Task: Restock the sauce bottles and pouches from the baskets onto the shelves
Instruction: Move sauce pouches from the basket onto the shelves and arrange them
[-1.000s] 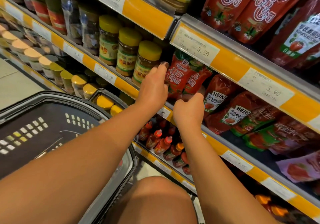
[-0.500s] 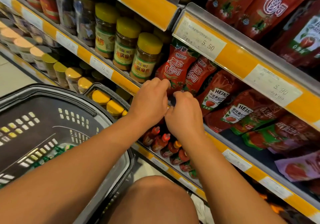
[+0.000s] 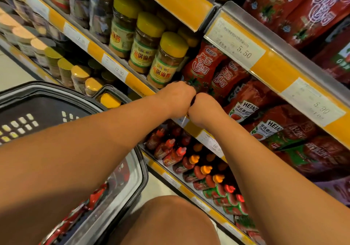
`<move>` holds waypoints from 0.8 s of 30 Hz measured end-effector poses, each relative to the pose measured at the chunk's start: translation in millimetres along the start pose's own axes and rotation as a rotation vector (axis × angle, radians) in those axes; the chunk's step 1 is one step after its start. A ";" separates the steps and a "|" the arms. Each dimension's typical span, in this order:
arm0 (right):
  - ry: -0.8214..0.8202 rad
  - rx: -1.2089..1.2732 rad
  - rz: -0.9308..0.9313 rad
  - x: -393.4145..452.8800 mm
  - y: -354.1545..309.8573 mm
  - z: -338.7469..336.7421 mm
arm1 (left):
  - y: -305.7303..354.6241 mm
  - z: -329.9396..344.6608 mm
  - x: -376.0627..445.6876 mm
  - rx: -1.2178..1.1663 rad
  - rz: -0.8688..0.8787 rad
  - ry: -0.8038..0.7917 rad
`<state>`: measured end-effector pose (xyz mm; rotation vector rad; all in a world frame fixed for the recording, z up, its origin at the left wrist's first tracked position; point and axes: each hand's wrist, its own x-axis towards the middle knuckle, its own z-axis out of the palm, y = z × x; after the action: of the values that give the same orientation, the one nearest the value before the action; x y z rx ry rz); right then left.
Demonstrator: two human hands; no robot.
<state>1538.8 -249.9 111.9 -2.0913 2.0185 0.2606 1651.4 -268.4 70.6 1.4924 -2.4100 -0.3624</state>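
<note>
**Both hands at the pouch row**

Your left hand (image 3: 177,97) and right hand (image 3: 203,106) meet knuckle to knuckle below the red sauce pouch (image 3: 203,65) standing on the shelf (image 3: 140,85); whether either grip holds it, you cannot tell.

Head view, down onto near shelves (image 3: 144,88)
</note>
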 end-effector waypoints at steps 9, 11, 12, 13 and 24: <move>0.071 0.281 0.297 34.3 -7.1 -4.2 | -8.9 13.5 11.1 -0.070 -0.032 0.055; 0.068 0.276 0.338 38.7 -9.5 -7.1 | -9.7 13.8 11.9 -0.128 -0.041 0.078; 0.071 0.282 0.348 41.8 -9.3 -7.4 | -9.5 13.5 12.4 -0.152 -0.043 0.085; 0.077 0.315 0.358 43.1 -9.0 -7.3 | -9.0 13.4 13.3 -0.165 -0.046 0.085; 0.191 0.865 0.522 46.1 -2.5 -3.4 | -4.7 13.8 27.9 -0.245 -0.046 0.053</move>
<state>1543.0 -295.0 102.4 -1.0858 2.1779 -0.6464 1638.3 -294.6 59.1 1.4310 -2.2013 -0.5971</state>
